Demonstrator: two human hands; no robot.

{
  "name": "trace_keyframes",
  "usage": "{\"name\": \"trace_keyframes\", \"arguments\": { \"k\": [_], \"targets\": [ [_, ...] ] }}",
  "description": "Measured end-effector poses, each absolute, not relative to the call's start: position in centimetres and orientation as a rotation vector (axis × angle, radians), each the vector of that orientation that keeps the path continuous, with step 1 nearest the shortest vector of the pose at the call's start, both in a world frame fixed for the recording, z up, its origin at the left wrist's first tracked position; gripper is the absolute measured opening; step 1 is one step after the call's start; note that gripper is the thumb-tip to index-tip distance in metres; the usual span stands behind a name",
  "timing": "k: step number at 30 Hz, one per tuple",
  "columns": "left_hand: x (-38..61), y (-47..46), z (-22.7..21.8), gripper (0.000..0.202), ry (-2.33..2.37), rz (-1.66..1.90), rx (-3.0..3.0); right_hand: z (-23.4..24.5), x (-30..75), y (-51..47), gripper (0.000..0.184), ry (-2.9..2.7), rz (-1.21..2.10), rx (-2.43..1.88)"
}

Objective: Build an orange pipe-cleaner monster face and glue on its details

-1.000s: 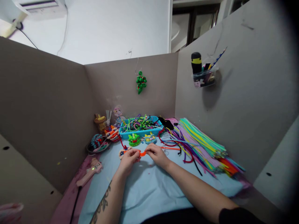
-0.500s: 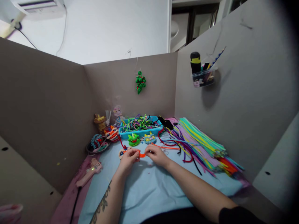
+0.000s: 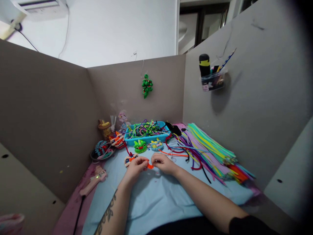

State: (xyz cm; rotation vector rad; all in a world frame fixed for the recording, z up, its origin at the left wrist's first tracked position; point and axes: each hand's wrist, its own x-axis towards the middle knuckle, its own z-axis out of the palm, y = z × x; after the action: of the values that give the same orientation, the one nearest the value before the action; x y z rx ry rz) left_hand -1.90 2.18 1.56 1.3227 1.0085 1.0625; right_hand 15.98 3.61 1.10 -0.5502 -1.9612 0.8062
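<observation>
Between my hands is a short, bent orange pipe cleaner (image 3: 150,166). My left hand (image 3: 137,167) pinches its left end with thumb and fingers closed. My right hand (image 3: 163,163) is closed in a pinch at its right end, fingertips partly hidden. Just behind my left hand lies a lion-head figure (image 3: 130,159) in orange, white and blue, partly covered by the hand. Farther back sit a green fuzzy figure (image 3: 140,147) and a light-blue and yellow one (image 3: 156,145). Another orange pipe cleaner (image 3: 174,154) stretches over the cloth behind my right hand.
A blue tray (image 3: 132,141) of tangled pipe cleaners stands at the back. Bundled coloured pipe cleaners (image 3: 210,147) lie on the right. A pink glue gun (image 3: 94,182) with a cord rests at the left, near a dark bowl (image 3: 102,159). Grey panels (image 3: 137,85) enclose the table.
The orange piece between my hands has changed its bend and now hangs slightly lower. Both hands have shifted only a little, staying close together.
</observation>
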Motion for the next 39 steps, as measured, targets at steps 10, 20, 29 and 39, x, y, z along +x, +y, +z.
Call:
{"name": "trace_keyframes", "arguments": {
  "k": [10, 20, 29, 39],
  "targets": [
    [-2.1, 2.2, 1.9, 0.032, 1.077, 1.197, 1.181, 0.7, 15.8, 4.1, 0.015, -1.719, 0.847, -0.813],
    [-1.9, 2.2, 1.9, 0.034, 1.102, 1.209, 1.184, 0.7, 15.8, 3.9, 0.007, -1.680, 0.645, -0.822],
    [-1.9, 2.2, 1.9, 0.033, 1.089, 1.190, 1.163, 0.3, 15.7, 3.7, 0.011, -1.871, 0.398, -0.696],
    [-1.1, 1.9, 1.6, 0.057, 0.976, 1.221, 1.045, -0.3, 15.2, 3.8, 0.010, -1.937, 0.166, -0.765]
  ]
}}
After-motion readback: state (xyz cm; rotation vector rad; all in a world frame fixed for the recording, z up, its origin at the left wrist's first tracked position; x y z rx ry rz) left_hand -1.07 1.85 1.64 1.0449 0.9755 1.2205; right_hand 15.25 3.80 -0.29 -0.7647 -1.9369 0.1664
